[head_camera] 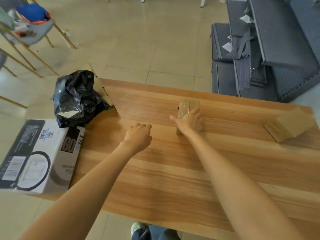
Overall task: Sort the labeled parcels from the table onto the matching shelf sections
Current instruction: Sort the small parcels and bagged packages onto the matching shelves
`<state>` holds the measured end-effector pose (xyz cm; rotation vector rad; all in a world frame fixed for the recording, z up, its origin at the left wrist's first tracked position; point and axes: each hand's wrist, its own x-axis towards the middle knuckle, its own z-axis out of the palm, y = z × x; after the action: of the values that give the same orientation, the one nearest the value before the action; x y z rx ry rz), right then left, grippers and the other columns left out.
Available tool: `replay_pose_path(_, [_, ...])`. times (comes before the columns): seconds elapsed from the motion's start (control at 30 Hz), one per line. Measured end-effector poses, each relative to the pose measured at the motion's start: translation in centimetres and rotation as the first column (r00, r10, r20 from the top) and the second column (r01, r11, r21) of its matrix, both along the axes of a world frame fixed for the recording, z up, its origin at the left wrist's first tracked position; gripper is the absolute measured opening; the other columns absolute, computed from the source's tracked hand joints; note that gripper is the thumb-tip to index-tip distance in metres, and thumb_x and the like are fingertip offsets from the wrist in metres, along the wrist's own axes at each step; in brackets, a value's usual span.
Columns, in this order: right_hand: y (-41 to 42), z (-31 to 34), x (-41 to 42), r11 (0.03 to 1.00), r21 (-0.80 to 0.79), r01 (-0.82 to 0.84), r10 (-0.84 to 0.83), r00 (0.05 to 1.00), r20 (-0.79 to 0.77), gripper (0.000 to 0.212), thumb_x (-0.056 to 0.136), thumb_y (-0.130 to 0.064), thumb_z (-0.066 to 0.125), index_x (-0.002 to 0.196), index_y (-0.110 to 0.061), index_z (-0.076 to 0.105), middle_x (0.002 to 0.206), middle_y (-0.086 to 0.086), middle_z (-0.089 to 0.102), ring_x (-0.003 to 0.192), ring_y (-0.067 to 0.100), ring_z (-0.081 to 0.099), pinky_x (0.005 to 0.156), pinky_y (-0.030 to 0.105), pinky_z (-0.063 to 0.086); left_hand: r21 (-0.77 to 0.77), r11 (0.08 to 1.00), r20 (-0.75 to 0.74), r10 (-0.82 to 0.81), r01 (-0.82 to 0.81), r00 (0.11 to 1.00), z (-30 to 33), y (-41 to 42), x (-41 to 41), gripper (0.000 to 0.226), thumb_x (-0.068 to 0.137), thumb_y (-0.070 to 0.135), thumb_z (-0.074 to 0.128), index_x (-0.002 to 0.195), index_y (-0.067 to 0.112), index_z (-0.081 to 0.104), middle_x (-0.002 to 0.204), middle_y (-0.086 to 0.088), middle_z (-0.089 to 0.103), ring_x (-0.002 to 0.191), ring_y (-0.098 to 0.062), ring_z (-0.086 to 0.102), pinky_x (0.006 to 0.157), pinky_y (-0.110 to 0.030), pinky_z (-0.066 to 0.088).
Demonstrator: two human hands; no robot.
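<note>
At the left edge of the frame a printed carton sits on the corner of the wooden table, with a black plastic bag just behind it; neither appears to be a parcel for sorting. Centre frame, the left hand hovers over bare tabletop with fingers loosely curled, holding nothing. Just to its right, the right hand grips a small taped parcel that rests on the table, fingers wrapped over its near side. A second brown parcel lies at the right edge of the table, untouched. Upper right, the grey shelf unit holds only loose paper and panels, no parcels visible. Assessment: two parcels remain; labels are not legible.
</note>
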<state>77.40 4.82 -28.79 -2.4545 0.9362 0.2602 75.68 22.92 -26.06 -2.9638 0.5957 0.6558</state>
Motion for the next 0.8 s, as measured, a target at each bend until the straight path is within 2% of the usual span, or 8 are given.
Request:
replay_pose_path(0.1, [-0.1,-0.7,0.2,0.999,-0.012,0.046,-0.046,0.999,-0.009,0.129,0.066,-0.063,0.077,0.151,0.001,0.004,0.152,0.017,0.027,0.131,0.036,0.038,0.099,0.042,0.04,0.023,1.0,-0.021,0.003,-0.002,1.0,-0.6,0.0,0.0,0.044,0.099,0.031,0.044,0.139,0.012,0.04,0.133,-0.009,0.053,0.124,-0.03,0.045,0.093,-0.04,0.042])
replay_pose_path(0.27, [-1.9,-1.5,-0.3,0.996,0.015,0.087,-0.087,0.996,-0.015,0.115,0.074,-0.05,0.077,0.151,-0.001,0.007,0.147,0.018,0.032,0.127,0.037,0.042,0.099,0.043,0.04,0.031,1.0,-0.042,0.003,-0.002,0.999,-1.0,-0.2,0.2,0.045,0.099,0.032,0.044,0.14,0.013,0.039,0.134,-0.008,0.052,0.125,-0.029,0.044,0.095,-0.04,0.041])
replay_pose_path(0.4, [-4.0,-1.5,-1.2,0.988,0.128,0.087,-0.094,0.994,0.047,0.112,0.07,-0.048,0.076,0.151,-0.003,0.014,0.142,0.016,0.037,0.127,0.035,0.044,0.098,0.041,0.041,0.0,1.0,-0.035,0.017,-0.017,0.999,-0.3,-1.0,0.5,0.048,0.099,0.031,0.044,0.144,0.014,0.035,0.137,-0.006,0.051,0.128,-0.027,0.042,0.095,-0.039,0.041])
replay_pose_path(0.47, [-5.0,-1.1,-1.8,0.968,0.224,0.113,-0.14,0.984,0.109,0.103,0.069,-0.044,0.075,0.147,-0.004,0.021,0.137,0.013,0.04,0.123,0.034,0.046,0.095,0.04,0.041,-0.024,0.999,-0.021,0.021,-0.022,1.0,0.2,-1.3,0.7,0.049,0.099,0.031,0.045,0.144,0.015,0.034,0.138,-0.006,0.05,0.13,-0.027,0.041,0.097,-0.039,0.041])
replay_pose_path(0.57, [-6.3,0.0,-2.8,0.865,0.48,0.144,-0.266,0.944,0.197,0.087,0.069,-0.034,0.076,0.139,-0.008,0.031,0.132,0.007,0.039,0.114,0.025,0.048,0.087,0.036,0.043,-0.053,0.998,0.004,0.015,-0.015,1.0,1.2,-1.8,1.2,0.051,0.099,0.031,0.045,0.145,0.015,0.032,0.138,-0.006,0.051,0.129,-0.027,0.041,0.096,-0.04,0.041])
replay_pose_path(0.63, [-7.1,1.1,-3.3,0.775,0.615,0.142,-0.334,0.919,0.209,0.078,0.069,-0.034,0.076,0.133,-0.012,0.038,0.13,0.003,0.042,0.11,0.018,0.049,0.087,0.033,0.044,-0.068,0.998,0.028,0.007,-0.005,1.0,2.0,-2.2,1.3,0.052,0.098,0.032,0.045,0.146,0.016,0.031,0.138,-0.006,0.051,0.129,-0.027,0.041,0.095,-0.04,0.041])
replay_pose_path(0.73, [-8.0,3.2,-4.3,0.657,0.748,0.092,-0.372,0.903,0.216,0.062,0.074,-0.036,0.076,0.127,-0.019,0.047,0.12,-0.002,0.059,0.101,0.009,0.056,0.077,0.025,0.046,-0.147,0.989,0.056,0.014,-0.006,0.998,3.5,-2.9,1.6,0.051,0.099,0.035,0.044,0.145,0.017,0.032,0.137,-0.004,0.052,0.128,-0.026,0.043,0.093,-0.04,0.044])
replay_pose_path(0.8, [-8.3,4.8,-4.9,0.607,0.794,0.037,-0.382,0.889,0.251,0.056,0.079,-0.034,0.074,0.128,-0.021,0.049,0.117,-0.007,0.063,0.1,0.005,0.058,0.077,0.023,0.046,-0.254,0.967,0.048,0.048,-0.034,0.998,4.4,-3.5,1.7,0.051,0.099,0.041,0.042,0.144,0.018,0.035,0.137,-0.002,0.053,0.127,-0.024,0.044,0.092,-0.04,0.045])
